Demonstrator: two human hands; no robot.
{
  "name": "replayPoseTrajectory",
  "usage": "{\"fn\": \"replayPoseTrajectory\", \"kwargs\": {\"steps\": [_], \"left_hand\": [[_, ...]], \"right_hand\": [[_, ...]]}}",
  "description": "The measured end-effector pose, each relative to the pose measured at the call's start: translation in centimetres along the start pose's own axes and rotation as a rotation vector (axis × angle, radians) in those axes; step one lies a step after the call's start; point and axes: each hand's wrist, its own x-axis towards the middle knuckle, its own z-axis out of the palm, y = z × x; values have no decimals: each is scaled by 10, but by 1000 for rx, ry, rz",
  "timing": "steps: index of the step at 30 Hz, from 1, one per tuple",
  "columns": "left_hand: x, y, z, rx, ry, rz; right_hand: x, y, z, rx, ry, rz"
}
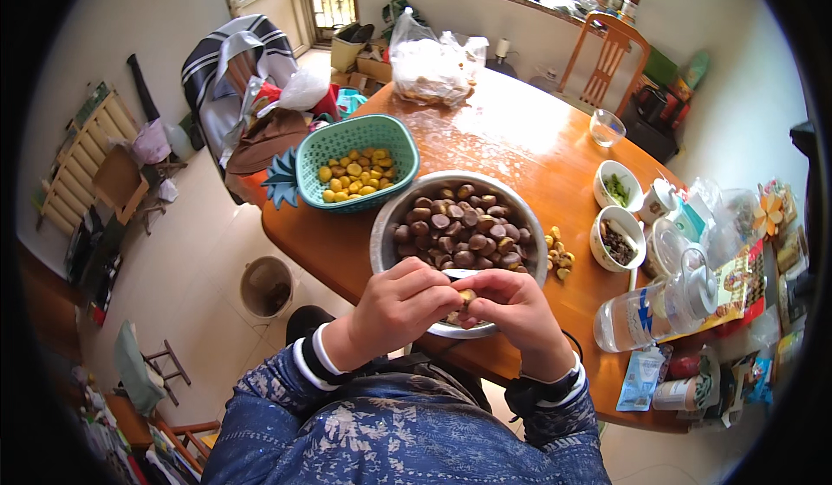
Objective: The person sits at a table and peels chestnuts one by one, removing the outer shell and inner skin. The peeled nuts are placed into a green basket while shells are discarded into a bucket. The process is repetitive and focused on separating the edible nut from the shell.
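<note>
My left hand (406, 306) and my right hand (513, 309) meet over the near rim of a large steel bowl (541, 251). Between their fingertips is a partly peeled chestnut (467, 296), its yellow flesh showing. Many brown-shelled chestnuts (455, 225) fill the bowl, some with yellow patches. Part of a pale, shiny thing shows just behind my fingers; I cannot tell what it is. Left of the bowl, a teal pineapple-shaped basket (357, 163) contains peeled yellow chestnuts (364, 176). A small heap of yellowish chestnuts (559, 254) lies on the table at the bowl's right.
On the wooden table (520, 153) stand two small bowls, one with greens (616, 189), one with dark food (617, 244), a glass bowl (608, 129) and a clear water bottle (650, 316). Plastic bags (435, 62) lie at the far end. A bucket (265, 287) stands on the floor.
</note>
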Motion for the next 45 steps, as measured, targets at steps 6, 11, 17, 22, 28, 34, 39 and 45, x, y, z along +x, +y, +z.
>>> {"fn": "replayPoseTrajectory", "kwargs": {"steps": [6,11,17,22,28,34,39,45], "left_hand": [[1,0,0,18,-14,31],[3,0,0,11,-57,33],[4,0,7,-132,-58,-68],[-3,10,9,-545,-80,-669],[-1,7,4,-672,-318,-677],[-2,6,7,-708,-329,-654],[-4,6,9,-695,-319,-615],[-6,3,9,-700,-366,-660]], "right_hand": [[2,0,-1,-11,-31,38],[3,1,-2,6,-65,36],[1,1,-3,10,-21,13],[-2,-3,-2,9,32,-76],[2,2,4,-204,42,-282],[1,-1,8,-467,69,-366],[2,-1,9,-499,72,-364],[1,-3,11,-539,78,-381]]}}
